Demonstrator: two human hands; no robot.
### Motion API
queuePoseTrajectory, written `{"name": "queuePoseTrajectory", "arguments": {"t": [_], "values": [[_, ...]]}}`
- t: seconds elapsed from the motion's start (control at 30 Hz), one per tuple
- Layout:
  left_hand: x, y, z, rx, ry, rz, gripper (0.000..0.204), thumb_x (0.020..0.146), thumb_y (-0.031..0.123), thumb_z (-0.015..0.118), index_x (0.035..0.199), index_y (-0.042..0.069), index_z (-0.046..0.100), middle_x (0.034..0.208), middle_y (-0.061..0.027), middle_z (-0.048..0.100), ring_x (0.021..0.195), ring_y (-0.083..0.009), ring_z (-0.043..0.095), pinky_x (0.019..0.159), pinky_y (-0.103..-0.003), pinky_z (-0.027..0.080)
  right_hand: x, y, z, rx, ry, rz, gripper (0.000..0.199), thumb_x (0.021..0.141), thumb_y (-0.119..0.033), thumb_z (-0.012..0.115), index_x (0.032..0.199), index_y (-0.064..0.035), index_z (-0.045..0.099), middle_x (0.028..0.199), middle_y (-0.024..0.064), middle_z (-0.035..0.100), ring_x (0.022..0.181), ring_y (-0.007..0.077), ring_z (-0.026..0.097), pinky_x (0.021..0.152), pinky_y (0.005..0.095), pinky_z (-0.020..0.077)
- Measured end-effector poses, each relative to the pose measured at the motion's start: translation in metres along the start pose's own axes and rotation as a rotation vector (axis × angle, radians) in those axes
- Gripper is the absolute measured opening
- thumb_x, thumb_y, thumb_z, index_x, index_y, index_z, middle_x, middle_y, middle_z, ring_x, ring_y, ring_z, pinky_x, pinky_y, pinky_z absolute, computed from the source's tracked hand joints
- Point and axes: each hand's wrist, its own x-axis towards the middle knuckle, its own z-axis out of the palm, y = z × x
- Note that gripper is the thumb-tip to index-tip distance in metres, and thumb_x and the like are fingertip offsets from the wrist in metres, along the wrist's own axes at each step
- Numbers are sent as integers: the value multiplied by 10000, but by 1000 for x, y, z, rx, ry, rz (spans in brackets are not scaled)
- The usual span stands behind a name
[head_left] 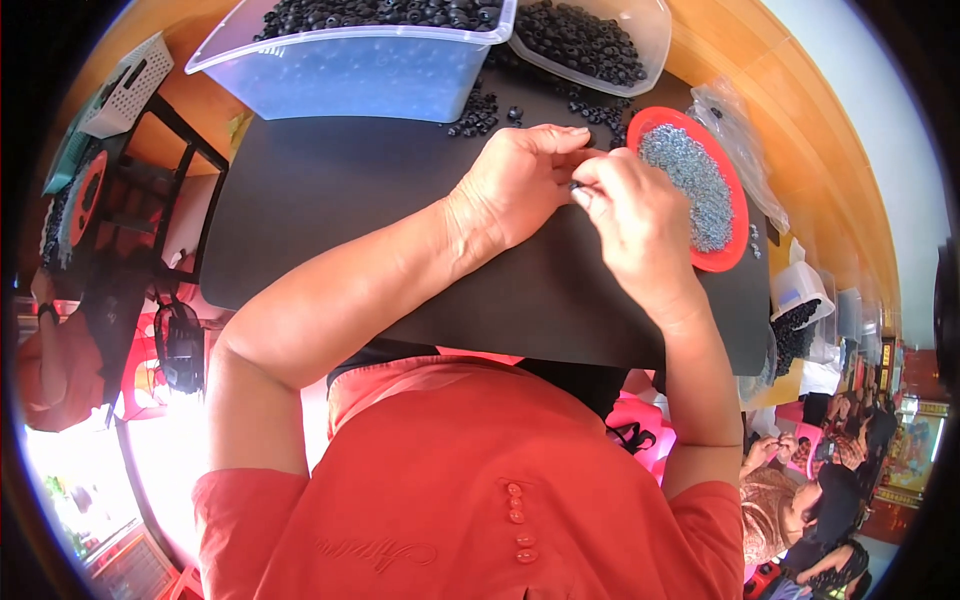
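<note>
One black bead (576, 186) in tight fingertip pinch of your right hand (640, 215), over surface (310, 190), nearer far edge. Left hand (515, 180) half-curled, hold hidden. Many loose beads (390, 14) remain in far-edge bin (350, 82); finished work unclear.

Faint raised cursive lettering (402, 553) on the front of the red shirt (430, 460), hardly legible.

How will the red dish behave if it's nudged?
The red dish looks wide and shallow, so it probably won't tip easily. Its silvery pieces look small and loose, so a jolt could spill some; a few lie beside it.
</note>
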Motion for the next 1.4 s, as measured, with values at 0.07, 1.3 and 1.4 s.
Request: {"name": "queuePoseTrajectory", "arguments": {"t": [0.07, 1.3, 1.4], "values": [[-1, 6, -1, 8, 0, -42, 320, 985, 252, 520, 1039, -48, 617, 1066, -179, 668, 998, -283, 623, 977, -392, 457, 6, -10, 10, -99, 35, -110, 139, 806, 20, 640, 920, -53, 611, 828, 88, 567, 713, 303, 602, 623, 399, 479], [-19, 5, 27, 343, 41, 229, 81, 877, -2, 686, 933, -32, 636, 861, -105, 675, 758, -194, 660, 673, -315, 557, 1, 16, -7, 819, 279, 442, 157, 909, 22, 627, 1062, 20, 658, 1009, 47, 659, 872, 98, 621, 708, 227, 490], [-18, 5, 27, 344, 37, 229, 77, 879, -6, 683, 932, -34, 635, 862, -109, 675, 756, -196, 659, 668, -317, 557, 0, 21, -7, 644, 272, 311, 141, 899, 34, 633, 1038, 27, 656, 983, 47, 643, 864, 100, 612, 717, 227, 489]]}}
